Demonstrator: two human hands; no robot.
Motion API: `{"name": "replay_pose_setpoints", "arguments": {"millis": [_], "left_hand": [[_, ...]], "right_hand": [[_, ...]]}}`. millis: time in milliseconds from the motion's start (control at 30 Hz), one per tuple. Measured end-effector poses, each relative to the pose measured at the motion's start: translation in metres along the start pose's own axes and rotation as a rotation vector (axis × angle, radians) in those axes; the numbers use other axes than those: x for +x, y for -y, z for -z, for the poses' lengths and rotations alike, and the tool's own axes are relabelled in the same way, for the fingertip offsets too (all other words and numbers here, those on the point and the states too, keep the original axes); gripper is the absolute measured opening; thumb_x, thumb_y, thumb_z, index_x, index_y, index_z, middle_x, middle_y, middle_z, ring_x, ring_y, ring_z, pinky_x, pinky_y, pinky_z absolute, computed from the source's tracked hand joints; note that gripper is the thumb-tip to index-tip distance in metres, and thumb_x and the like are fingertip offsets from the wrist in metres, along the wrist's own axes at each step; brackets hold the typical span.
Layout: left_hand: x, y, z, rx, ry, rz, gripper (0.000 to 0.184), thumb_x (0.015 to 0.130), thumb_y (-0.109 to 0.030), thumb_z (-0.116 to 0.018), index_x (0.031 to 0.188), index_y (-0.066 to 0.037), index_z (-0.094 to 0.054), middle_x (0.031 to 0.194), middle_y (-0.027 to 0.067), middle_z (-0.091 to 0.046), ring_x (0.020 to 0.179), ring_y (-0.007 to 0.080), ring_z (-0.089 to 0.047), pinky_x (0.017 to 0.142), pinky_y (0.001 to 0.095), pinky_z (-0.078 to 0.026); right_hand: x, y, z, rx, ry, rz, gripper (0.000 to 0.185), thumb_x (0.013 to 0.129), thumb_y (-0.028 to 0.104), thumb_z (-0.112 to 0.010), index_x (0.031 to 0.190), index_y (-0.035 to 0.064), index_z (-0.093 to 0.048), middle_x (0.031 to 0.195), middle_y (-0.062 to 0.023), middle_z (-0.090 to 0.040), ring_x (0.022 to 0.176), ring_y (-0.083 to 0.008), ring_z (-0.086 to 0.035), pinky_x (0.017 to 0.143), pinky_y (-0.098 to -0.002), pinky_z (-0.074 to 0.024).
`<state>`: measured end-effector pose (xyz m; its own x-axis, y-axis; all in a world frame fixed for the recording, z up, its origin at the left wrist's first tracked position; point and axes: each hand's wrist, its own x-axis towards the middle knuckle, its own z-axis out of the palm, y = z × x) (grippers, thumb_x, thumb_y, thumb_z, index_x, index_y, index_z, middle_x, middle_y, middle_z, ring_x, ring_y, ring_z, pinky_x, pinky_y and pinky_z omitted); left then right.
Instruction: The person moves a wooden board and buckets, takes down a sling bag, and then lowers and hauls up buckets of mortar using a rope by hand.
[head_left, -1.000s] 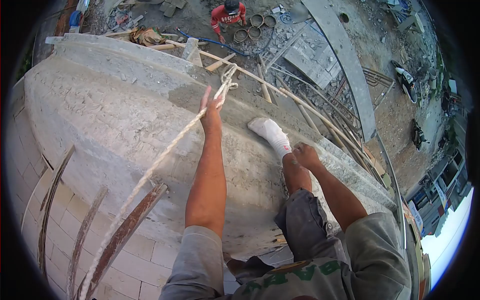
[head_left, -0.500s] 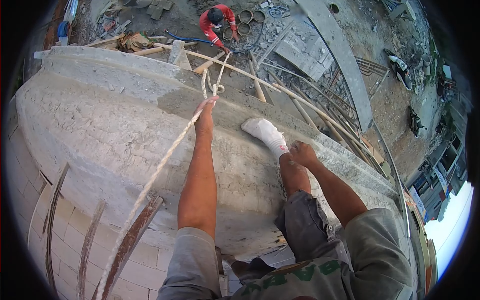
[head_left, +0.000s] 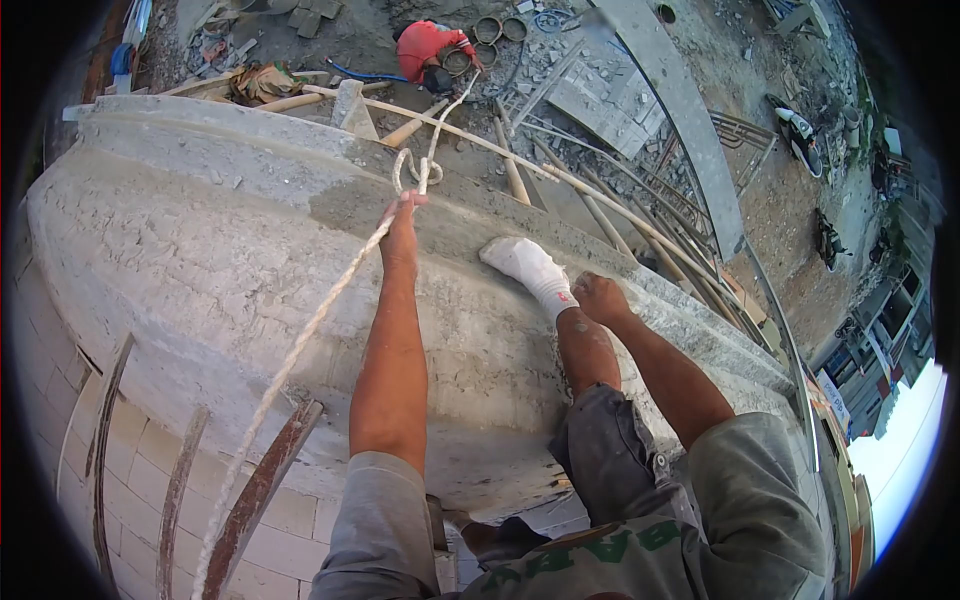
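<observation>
My left hand (head_left: 402, 228) reaches out over the concrete ledge (head_left: 250, 240), its fingers closed around a pale rope (head_left: 290, 372). Part of the rope trails back past my left forearm to the bottom edge, and small loops stand just beyond my fingers. From there it runs down to a person in red (head_left: 430, 50), whose hand is at the rope's far end. My right hand (head_left: 600, 298) rests beside my shin, fingers curled, with nothing visible in it. Next to it, my foot in a white sock (head_left: 525, 265) is planted on the ledge.
Bamboo poles (head_left: 640, 225) lean along the ledge's outer side. Below are rubble, round buckets (head_left: 487, 30) and a curved grey beam (head_left: 690, 110). Wooden boards (head_left: 262, 490) stand against the block wall (head_left: 290, 510) at lower left. A motorbike (head_left: 797, 130) is parked far right.
The person below has bent further down, and their hand on the rope has moved right and away. My left hand has shifted slightly left with the rope. My right hand stays nearly still.
</observation>
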<state>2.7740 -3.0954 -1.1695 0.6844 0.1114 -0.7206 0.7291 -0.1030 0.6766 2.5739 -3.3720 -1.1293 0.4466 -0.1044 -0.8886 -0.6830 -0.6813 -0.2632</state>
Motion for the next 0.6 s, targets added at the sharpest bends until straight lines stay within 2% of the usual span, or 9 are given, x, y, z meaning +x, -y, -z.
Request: {"name": "replay_pose_setpoints", "arguments": {"millis": [133, 233, 333, 433, 533, 600], "left_hand": [[-0.001, -0.002, 0.0, -0.018, 0.022, 0.041, 0.033, 0.087, -0.036, -0.051, 0.086, -0.007, -0.066, 0.099, 0.0041, -0.058, 0.099, 0.0159, -0.046, 0.09, 0.0304, -0.03], [0.002, -0.001, -0.001, 0.013, 0.038, -0.001, 0.031, 0.087, -0.036, -0.051, 0.085, -0.009, -0.065, 0.097, 0.0012, -0.057, 0.098, 0.0148, -0.045, 0.09, 0.0315, -0.029], [0.001, -0.005, 0.001, -0.025, 0.058, 0.046, 0.033, 0.086, -0.038, -0.052, 0.089, -0.007, -0.063, 0.108, 0.005, -0.056, 0.114, 0.0208, -0.043, 0.099, 0.0409, -0.027], [0.001, -0.008, -0.001, -0.063, 0.031, 0.028, 0.033, 0.086, -0.037, -0.052, 0.09, -0.007, -0.063, 0.108, 0.0046, -0.056, 0.115, 0.0205, -0.043, 0.099, 0.0409, -0.027], [0.002, -0.01, 0.0, -0.053, 0.013, 0.026, 0.033, 0.086, -0.037, -0.052, 0.091, -0.006, -0.062, 0.107, 0.0056, -0.057, 0.113, 0.0197, -0.044, 0.098, 0.0406, -0.029], [0.002, -0.008, 0.001, -0.021, 0.018, 0.018, 0.035, 0.087, -0.038, -0.051, 0.091, -0.005, -0.062, 0.104, 0.0062, -0.057, 0.109, 0.0193, -0.046, 0.097, 0.0392, -0.03]], "right_hand": [[0.007, -0.015, -0.017, -0.042, 0.001, 0.068, 0.026, 0.079, 0.028, -0.055, 0.093, 0.0067, -0.062, 0.087, -0.0217, -0.062, 0.084, -0.0385, -0.06, 0.077, -0.0453, -0.0472], [0.008, -0.02, -0.017, -0.044, 0.016, 0.042, 0.026, 0.079, 0.028, -0.055, 0.093, 0.0074, -0.062, 0.087, -0.0219, -0.062, 0.084, -0.0388, -0.06, 0.077, -0.0453, -0.047], [0.009, -0.021, -0.013, -0.066, 0.006, 0.08, 0.026, 0.079, 0.028, -0.055, 0.092, 0.006, -0.061, 0.087, -0.0219, -0.062, 0.084, -0.0392, -0.06, 0.076, -0.0457, -0.047], [0.003, -0.01, 0.0, -0.058, 0.005, -0.021, 0.027, 0.079, 0.028, -0.055, 0.091, 0.0045, -0.061, 0.086, -0.0224, -0.062, 0.083, -0.0392, -0.06, 0.076, -0.0461, -0.0471], [0.009, -0.021, -0.005, -0.09, -0.015, 0.068, 0.026, 0.079, 0.027, -0.056, 0.09, 0.0038, -0.061, 0.085, -0.0228, -0.062, 0.082, -0.0394, -0.06, 0.075, -0.0465, -0.0472], [0.009, -0.02, -0.004, -0.068, -0.024, 0.049, 0.026, 0.078, 0.027, -0.056, 0.089, 0.0039, -0.061, 0.084, -0.023, -0.062, 0.082, -0.0394, -0.06, 0.075, -0.0468, -0.0472]]}}
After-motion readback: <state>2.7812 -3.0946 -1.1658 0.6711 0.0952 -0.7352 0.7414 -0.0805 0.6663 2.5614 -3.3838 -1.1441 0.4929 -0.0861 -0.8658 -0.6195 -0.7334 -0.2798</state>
